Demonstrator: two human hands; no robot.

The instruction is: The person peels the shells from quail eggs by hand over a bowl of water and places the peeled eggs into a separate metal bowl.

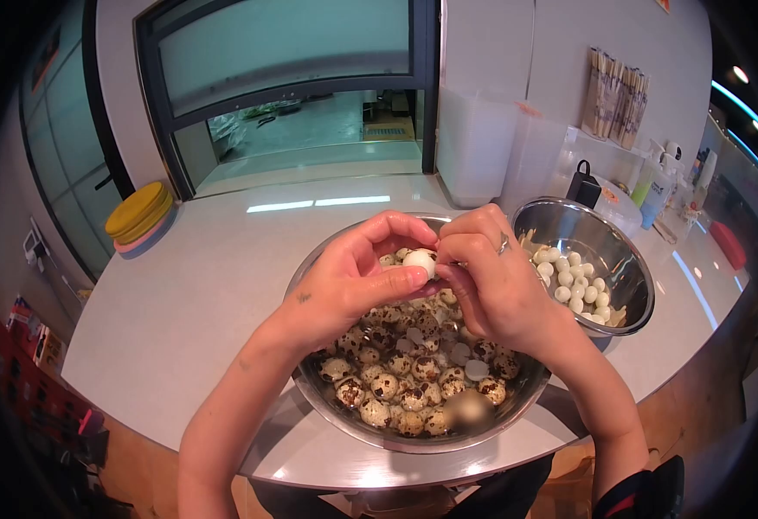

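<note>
Between my two hands, above a large metal bowl [530, 394], is a partly peeled quail egg [418, 262], its white showing with a little speckled shell at the top. My left hand [366, 268] is closed round the egg, thumb in front. My right hand [491, 268], with a ring on one finger, pinches at the egg's right side; its fingertips are partly hidden. Below, the bowl is full of speckled quail eggs [385, 386] and several pale, translucent pieces. At the right, a second metal bowl [634, 268] holds peeled white eggs [576, 281].
Yellow and pink round lids or plates [139, 212] are stacked at the counter's left. A white container [476, 151] stands by the wall. Behind the second bowl are a small black object [583, 183] and bottles [656, 190]. The counter's curved front edge [379, 478] lies close to me.
</note>
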